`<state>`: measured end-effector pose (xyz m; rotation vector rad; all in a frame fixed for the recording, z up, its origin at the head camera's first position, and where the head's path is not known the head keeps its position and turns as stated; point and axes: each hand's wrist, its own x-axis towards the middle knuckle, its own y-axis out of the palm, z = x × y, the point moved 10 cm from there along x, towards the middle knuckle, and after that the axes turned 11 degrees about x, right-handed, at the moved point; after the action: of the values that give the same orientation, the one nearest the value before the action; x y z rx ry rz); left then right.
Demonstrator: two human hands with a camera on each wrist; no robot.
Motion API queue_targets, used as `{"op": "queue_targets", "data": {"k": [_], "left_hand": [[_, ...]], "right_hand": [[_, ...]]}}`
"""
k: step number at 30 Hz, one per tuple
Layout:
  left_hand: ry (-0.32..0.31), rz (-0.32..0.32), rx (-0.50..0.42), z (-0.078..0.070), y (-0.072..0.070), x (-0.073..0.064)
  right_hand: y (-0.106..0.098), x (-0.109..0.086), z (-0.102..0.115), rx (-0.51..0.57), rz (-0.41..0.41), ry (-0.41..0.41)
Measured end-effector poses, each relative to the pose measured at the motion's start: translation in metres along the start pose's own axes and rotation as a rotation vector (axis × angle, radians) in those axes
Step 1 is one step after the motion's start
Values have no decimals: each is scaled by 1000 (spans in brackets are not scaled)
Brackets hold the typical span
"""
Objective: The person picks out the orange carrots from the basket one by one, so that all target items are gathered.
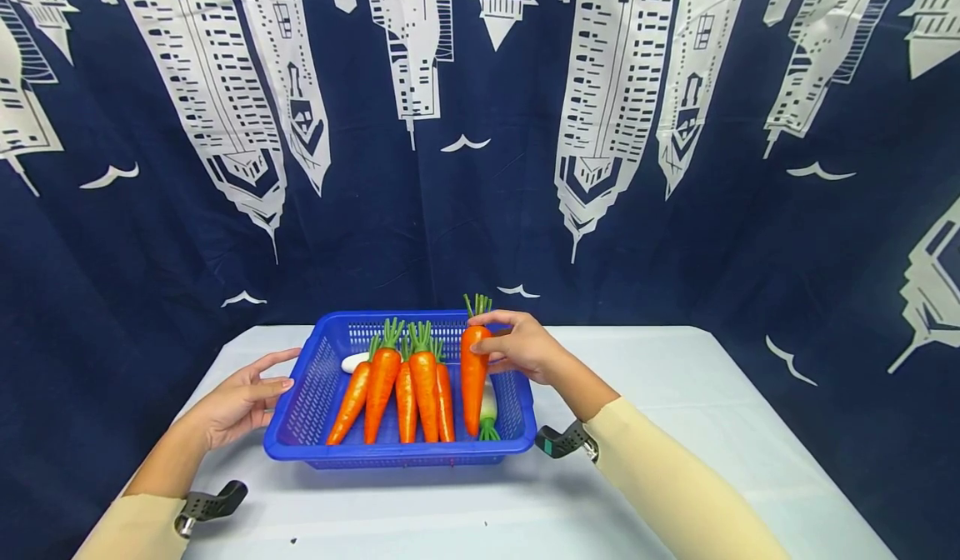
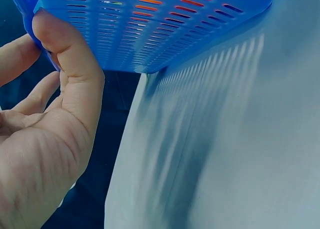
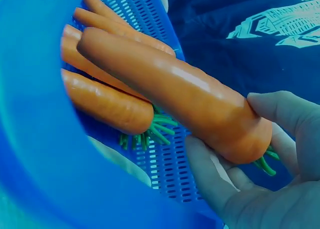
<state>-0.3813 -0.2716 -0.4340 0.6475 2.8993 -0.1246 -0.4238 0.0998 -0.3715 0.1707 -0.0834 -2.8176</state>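
Note:
A blue perforated basket (image 1: 318,393) stands on the white table (image 1: 675,393) and holds several orange carrots (image 1: 423,389) with green tops. My right hand (image 1: 517,347) grips one more carrot (image 1: 473,377) by its thick top end, tip down inside the basket's right side; the right wrist view shows that carrot (image 3: 180,91) between my thumb and fingers. A white radish (image 1: 489,410) lies under it, and another white piece (image 1: 354,362) lies at the back left. My left hand (image 1: 243,397) rests with straight fingers against the basket's left rim (image 2: 37,19).
A dark blue curtain (image 1: 480,127) printed with white buildings hangs right behind the table. The table's left edge (image 2: 127,154) runs close to my left hand. Bare tabletop lies in front of and to the right of the basket.

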Motion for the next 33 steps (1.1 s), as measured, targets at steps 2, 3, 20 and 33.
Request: {"op": "queue_targets", "data": {"k": [2,3,20,33], "left_hand": [[1,-1,-4,0,0,0],[-1,-3,-4,1,0,0],[3,-15,-4,2,-2,2],[11,-26,-41,4,-3,3]], "right_hand": [[-1,-1,1,15,-1,-5],[-1,-2,1,21,-1,-7],[-34,-12,9,143,-13,-63],[-62,-25,1,204,-30,-88]]}}
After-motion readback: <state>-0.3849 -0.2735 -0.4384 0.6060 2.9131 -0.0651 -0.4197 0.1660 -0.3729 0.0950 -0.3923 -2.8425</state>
